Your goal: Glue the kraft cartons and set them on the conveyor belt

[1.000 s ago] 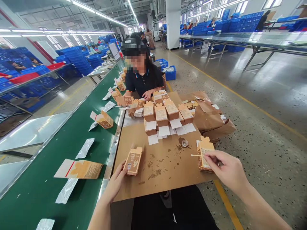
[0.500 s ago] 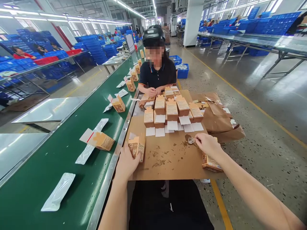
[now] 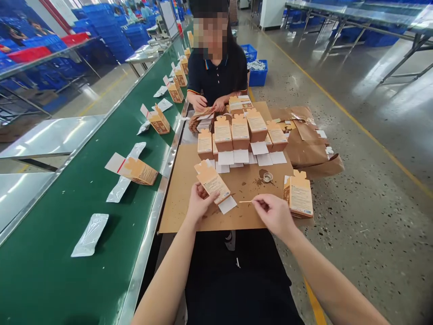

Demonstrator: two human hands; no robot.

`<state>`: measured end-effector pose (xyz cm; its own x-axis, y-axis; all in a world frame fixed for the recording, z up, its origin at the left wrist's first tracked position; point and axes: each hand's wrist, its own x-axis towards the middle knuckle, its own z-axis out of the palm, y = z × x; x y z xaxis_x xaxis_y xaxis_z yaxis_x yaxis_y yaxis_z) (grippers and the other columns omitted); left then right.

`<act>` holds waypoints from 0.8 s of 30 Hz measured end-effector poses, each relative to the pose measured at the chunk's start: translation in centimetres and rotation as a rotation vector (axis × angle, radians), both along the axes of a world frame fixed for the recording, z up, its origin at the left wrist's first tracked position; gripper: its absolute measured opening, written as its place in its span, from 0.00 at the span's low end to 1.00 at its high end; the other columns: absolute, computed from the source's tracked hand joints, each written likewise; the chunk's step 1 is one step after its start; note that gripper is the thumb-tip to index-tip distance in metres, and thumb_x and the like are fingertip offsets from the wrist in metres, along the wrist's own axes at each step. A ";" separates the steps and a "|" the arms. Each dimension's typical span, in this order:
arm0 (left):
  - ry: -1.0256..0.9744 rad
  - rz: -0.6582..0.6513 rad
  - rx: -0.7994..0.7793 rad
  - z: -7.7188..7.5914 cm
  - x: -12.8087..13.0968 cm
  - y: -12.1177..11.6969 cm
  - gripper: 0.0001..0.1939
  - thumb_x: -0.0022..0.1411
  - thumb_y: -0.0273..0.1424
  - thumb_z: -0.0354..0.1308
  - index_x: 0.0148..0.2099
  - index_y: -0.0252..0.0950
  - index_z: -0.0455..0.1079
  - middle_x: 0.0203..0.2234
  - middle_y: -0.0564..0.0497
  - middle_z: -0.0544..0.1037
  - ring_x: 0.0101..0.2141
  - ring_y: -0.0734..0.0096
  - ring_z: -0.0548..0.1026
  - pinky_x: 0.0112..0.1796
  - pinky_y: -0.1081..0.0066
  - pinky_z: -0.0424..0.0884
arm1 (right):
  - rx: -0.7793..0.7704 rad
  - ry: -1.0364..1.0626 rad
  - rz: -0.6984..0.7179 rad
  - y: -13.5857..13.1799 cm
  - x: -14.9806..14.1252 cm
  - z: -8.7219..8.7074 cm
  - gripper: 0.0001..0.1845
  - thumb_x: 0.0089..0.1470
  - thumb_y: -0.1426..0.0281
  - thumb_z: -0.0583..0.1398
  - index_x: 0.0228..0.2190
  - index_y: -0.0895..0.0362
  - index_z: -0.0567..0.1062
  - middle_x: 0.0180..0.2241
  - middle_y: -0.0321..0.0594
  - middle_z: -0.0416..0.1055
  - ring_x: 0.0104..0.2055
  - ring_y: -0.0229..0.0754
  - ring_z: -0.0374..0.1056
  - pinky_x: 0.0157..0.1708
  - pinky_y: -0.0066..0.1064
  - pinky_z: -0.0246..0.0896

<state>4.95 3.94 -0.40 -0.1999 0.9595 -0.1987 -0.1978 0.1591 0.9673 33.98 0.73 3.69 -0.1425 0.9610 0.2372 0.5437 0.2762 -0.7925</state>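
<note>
A tan, rectangular cardboard box [image 3: 214, 184], contents hidden, is being held tilted by the left hand [image 3: 199, 204], a thin, pale stick [image 3: 246, 201] being pinched by the right hand [image 3: 275, 215].

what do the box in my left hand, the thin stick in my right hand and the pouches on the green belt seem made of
Printed box: apparently matte cardboard, judging by its folded edges and flaps. Thin stick: perhaps wood or paper, from its pale tan colour; finish too small to tell. Pouches: probably plastic film or foil, glossy, with bright highlights and wrinkles.
</note>
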 end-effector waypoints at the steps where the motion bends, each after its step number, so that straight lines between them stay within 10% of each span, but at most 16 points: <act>1: 0.008 0.000 -0.001 -0.1 0.0 0.0 0.45 0.43 0.48 0.91 0.54 0.44 0.66 0.58 0.37 0.88 0.59 0.45 0.88 0.64 0.42 0.82 | -0.015 0.014 0.020 -0.6 -1.2 -0.6 0.13 0.71 0.62 0.62 0.36 0.50 0.86 0.33 0.43 0.88 0.33 0.46 0.81 0.38 0.36 0.82; 9: 0.067 -0.037 0.013 0.4 0.2 -1.0 0.45 0.49 0.42 0.90 0.60 0.44 0.67 0.65 0.36 0.83 0.63 0.44 0.86 0.63 0.42 0.84 | -0.046 0.014 0.084 -0.5 -4.5 -3.7 0.12 0.70 0.67 0.63 0.33 0.49 0.84 0.32 0.41 0.87 0.32 0.46 0.81 0.38 0.36 0.81; 24: 0.445 -0.018 0.115 -0.6 1.7 -4.8 0.41 0.49 0.42 0.86 0.59 0.44 0.70 0.53 0.42 0.85 0.55 0.44 0.87 0.54 0.51 0.85 | -0.028 0.051 -0.098 -3.0 0.7 -1.6 0.16 0.73 0.60 0.62 0.34 0.49 0.84 0.31 0.40 0.85 0.30 0.44 0.79 0.35 0.35 0.81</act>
<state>6.67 -0.90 -0.98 -0.2247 0.9744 0.0108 0.2422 0.0451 0.9692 34.67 -2.23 2.14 -0.0361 0.9760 0.2149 0.5258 0.2014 -0.8264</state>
